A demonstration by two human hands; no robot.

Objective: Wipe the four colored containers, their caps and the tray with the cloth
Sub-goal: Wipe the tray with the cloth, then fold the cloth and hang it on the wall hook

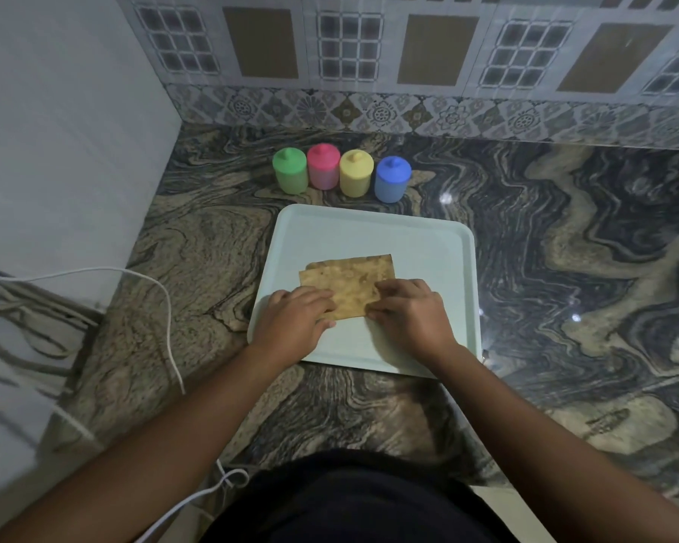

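A pale green tray [428, 244] lies on the marble counter. A folded tan cloth [349, 280] rests flat in its middle. My left hand [295, 319] lies on the cloth's near left corner, fingers curled over its edge. My right hand [408, 311] holds the near right edge, fingers bent on it. Behind the tray stand the capped containers in a row: green [289, 171], pink [323, 166], yellow [355, 173], blue [392, 180].
A white appliance wall [55, 150] borders the counter on the left. A white cable [161, 291] loops over the counter's left part. The tiled wall [408, 52] rises behind the containers. The counter's front edge runs near my body.
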